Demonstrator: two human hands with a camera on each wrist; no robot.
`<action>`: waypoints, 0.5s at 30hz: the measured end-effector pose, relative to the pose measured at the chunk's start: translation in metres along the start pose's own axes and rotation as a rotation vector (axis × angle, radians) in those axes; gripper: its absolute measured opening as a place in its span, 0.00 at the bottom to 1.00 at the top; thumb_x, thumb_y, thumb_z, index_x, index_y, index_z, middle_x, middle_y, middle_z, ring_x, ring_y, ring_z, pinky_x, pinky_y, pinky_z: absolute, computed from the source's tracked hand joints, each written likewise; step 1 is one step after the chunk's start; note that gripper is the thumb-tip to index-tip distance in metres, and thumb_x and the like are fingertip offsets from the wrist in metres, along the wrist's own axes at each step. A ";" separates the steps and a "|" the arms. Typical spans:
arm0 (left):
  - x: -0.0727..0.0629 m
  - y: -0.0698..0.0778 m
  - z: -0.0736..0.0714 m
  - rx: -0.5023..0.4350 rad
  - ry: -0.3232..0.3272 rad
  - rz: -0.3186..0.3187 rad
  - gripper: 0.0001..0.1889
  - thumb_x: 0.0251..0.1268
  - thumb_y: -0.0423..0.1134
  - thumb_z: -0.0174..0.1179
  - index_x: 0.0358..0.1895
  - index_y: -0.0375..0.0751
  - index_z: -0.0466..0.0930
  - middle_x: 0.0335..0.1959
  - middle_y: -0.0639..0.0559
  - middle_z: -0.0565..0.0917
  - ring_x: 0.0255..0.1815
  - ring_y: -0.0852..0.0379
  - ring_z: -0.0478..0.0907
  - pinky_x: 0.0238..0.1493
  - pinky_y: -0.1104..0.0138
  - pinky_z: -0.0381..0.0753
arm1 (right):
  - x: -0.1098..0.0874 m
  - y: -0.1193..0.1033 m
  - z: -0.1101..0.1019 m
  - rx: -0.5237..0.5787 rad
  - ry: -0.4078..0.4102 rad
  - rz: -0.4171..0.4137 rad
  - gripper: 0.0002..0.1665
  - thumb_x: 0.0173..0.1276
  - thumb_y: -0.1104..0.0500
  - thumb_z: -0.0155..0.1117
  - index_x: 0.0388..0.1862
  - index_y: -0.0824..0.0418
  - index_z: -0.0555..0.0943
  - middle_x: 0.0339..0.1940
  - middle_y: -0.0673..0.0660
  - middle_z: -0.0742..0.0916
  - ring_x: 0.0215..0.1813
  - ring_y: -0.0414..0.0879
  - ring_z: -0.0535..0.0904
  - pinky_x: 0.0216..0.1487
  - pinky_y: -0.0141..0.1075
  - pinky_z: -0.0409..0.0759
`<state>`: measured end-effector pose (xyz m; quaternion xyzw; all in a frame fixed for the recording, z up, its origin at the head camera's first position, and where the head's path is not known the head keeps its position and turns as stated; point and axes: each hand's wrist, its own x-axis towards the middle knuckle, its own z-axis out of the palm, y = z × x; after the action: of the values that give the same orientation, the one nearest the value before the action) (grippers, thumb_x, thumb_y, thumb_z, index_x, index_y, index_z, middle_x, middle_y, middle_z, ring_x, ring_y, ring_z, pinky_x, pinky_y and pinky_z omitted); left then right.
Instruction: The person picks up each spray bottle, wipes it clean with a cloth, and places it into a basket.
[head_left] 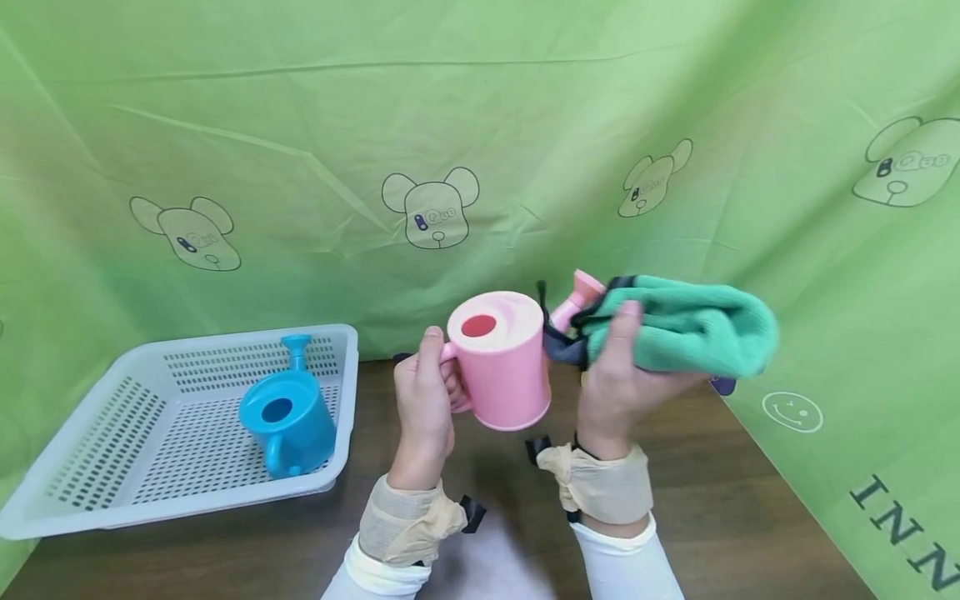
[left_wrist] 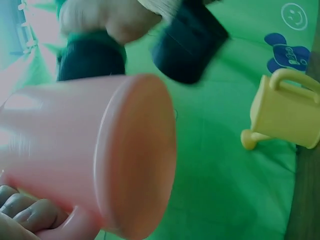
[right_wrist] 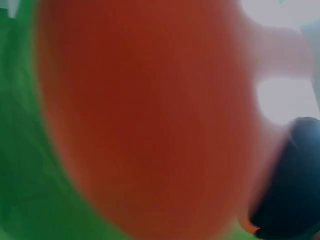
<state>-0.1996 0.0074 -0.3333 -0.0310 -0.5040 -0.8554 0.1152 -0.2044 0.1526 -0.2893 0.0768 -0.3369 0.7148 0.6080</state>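
My left hand (head_left: 426, 400) grips the handle of a pink watering can (head_left: 504, 375), held upright above the table. Its spout reaches to the right, toward my other hand. In my right hand (head_left: 618, 379) is a folded green cloth (head_left: 690, 325) with dark edging, its dark end overlapping the spout in the head view. The left wrist view shows the can's base side-on, with curled fingers (left_wrist: 35, 212) round the handle. Close up and blurred, the pink can (right_wrist: 150, 120) fills most of the right wrist view, with a dark piece at the lower right.
To the left a white perforated basket (head_left: 341, 417) holds a blue watering can (head_left: 292, 421). A yellow watering can (left_wrist: 287, 112) stands near the green curtain in the left wrist view. The printed green curtain (head_left: 480, 125) hangs behind the dark wooden table (head_left: 720, 517).
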 end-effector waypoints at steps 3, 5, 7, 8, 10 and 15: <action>0.000 0.005 -0.002 -0.038 0.008 0.041 0.32 0.83 0.47 0.46 0.11 0.45 0.54 0.08 0.58 0.52 0.11 0.60 0.45 0.15 0.71 0.48 | -0.012 0.011 0.001 -0.085 -0.189 0.019 0.58 0.64 0.73 0.69 0.82 0.70 0.43 0.69 0.66 0.74 0.60 0.62 0.82 0.67 0.50 0.82; 0.002 0.007 -0.004 -0.056 0.016 0.076 0.32 0.83 0.47 0.46 0.12 0.45 0.53 0.08 0.58 0.52 0.11 0.60 0.44 0.14 0.71 0.48 | -0.018 0.018 0.000 -0.148 -0.314 0.015 0.62 0.64 0.71 0.70 0.84 0.68 0.39 0.74 0.65 0.71 0.65 0.60 0.79 0.71 0.49 0.78; 0.004 0.008 -0.007 -0.064 0.030 0.115 0.32 0.84 0.47 0.45 0.12 0.45 0.53 0.08 0.57 0.52 0.10 0.60 0.45 0.14 0.70 0.47 | -0.021 0.024 -0.001 -0.244 -0.400 -0.017 0.59 0.65 0.67 0.73 0.81 0.70 0.42 0.74 0.60 0.70 0.68 0.55 0.74 0.75 0.46 0.72; 0.005 0.009 -0.008 -0.067 0.038 0.132 0.32 0.84 0.47 0.45 0.12 0.45 0.53 0.09 0.57 0.52 0.10 0.60 0.45 0.14 0.70 0.47 | -0.022 0.027 -0.002 -0.265 -0.441 -0.028 0.57 0.66 0.65 0.74 0.78 0.71 0.44 0.72 0.59 0.72 0.68 0.54 0.74 0.75 0.46 0.71; 0.007 0.010 -0.011 -0.069 0.057 0.161 0.32 0.84 0.48 0.45 0.12 0.45 0.53 0.08 0.57 0.53 0.09 0.60 0.45 0.13 0.69 0.46 | -0.026 0.032 -0.003 -0.289 -0.518 -0.042 0.53 0.68 0.58 0.76 0.72 0.70 0.47 0.68 0.59 0.75 0.66 0.55 0.75 0.73 0.46 0.71; 0.010 0.013 -0.013 -0.056 0.090 0.195 0.31 0.84 0.47 0.45 0.13 0.44 0.55 0.08 0.57 0.55 0.09 0.59 0.48 0.13 0.68 0.48 | -0.033 0.038 -0.007 -0.469 -0.724 -0.047 0.51 0.69 0.34 0.69 0.74 0.65 0.61 0.76 0.61 0.72 0.73 0.55 0.72 0.77 0.50 0.67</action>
<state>-0.2057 -0.0117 -0.3272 -0.0446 -0.4687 -0.8545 0.2195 -0.2289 0.1281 -0.3261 0.1900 -0.6800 0.5317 0.4678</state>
